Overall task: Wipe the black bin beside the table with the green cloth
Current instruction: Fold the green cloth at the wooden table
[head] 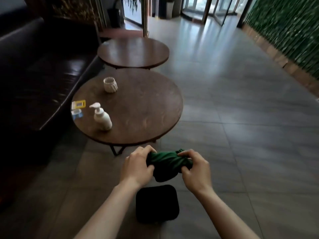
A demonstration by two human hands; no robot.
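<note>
I see my left hand and right hand both gripping the bunched green cloth above the black bin.

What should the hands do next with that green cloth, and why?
Probably lower the bunched green cloth onto the square black bin on the floor. The left hand and right hand both grip the cloth in the air above the bin, not touching it, so no wiping has begun.
</note>
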